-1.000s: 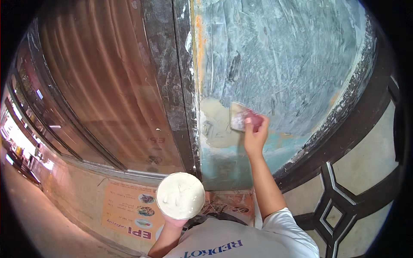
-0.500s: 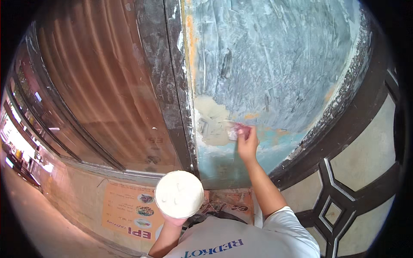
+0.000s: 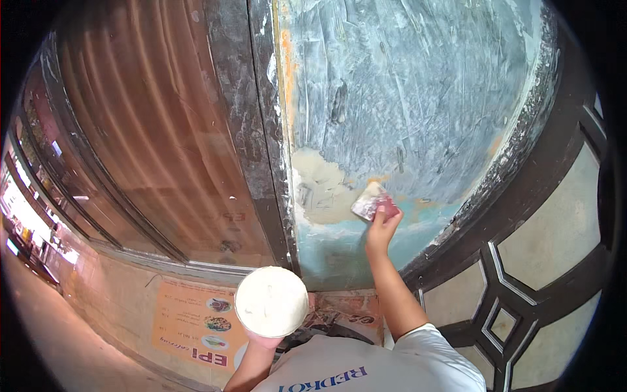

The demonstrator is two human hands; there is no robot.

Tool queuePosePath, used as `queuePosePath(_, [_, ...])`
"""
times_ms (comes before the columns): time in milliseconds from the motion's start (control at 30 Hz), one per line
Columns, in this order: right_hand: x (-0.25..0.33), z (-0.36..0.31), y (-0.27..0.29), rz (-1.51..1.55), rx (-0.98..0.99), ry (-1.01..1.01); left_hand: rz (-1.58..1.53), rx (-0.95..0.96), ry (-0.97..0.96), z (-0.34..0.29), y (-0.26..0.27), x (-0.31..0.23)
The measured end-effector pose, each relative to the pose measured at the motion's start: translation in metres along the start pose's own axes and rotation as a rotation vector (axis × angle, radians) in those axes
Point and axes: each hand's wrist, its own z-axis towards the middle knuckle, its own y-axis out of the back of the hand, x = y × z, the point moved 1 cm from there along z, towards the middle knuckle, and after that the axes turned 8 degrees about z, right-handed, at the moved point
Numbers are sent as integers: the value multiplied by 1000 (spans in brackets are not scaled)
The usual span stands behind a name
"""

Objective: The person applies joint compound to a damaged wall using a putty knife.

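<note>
My right hand (image 3: 384,228) grips a small red putty scraper (image 3: 377,202), its flat blade smeared with white paste. The blade is at the lower part of a blue-green wall panel (image 3: 418,85), which is streaked with whitish filler. To the left of the scraper lies a beige patch of filler (image 3: 321,186) with an uneven edge. Low in front of me, my left hand (image 3: 264,340) holds a round tub of white putty (image 3: 271,302) from beneath. Most of its fingers are hidden under the tub.
Left of the panel runs a dark, paint-flecked frame (image 3: 245,98), then a glazed section with a brown curtain (image 3: 144,130). A dark door with pale panels (image 3: 548,215) stands at the right. An orange printed poster (image 3: 192,323) is low on the left.
My right hand and the scraper have shifted slightly right, and the blade now shows broad and flat instead of edge-on. The putty tub has dropped a little in view.
</note>
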Motion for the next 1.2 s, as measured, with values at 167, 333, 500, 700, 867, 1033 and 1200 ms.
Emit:
queuePosePath(167, [-3, -3, 4, -602, 501, 133, -786, -198, 325, -3, 18, 7])
queuePosePath(333, [1, 5, -10, -55, -121, 146, 1, 86, -115, 0, 1, -12])
queuePosePath(500, [6, -4, -18, -473, 495, 216, -585, -185, 245, -8, 35, 7])
queuePosePath(700, [23, -1, -26, -297, 95, 159, -183, -15, 57, -4, 21, -10])
queuePosePath(867, [17, -15, -34, -467, 388, 202, -610, -113, 242, -2, 42, 3])
queuePosePath(1033, [8, 4, -28, -600, 501, 225, -691, -188, 323, 2, 42, 4])
queuePosePath(1200, [28, 9, -26, -253, 77, 169, -826, -228, 311, 2, 43, 3])
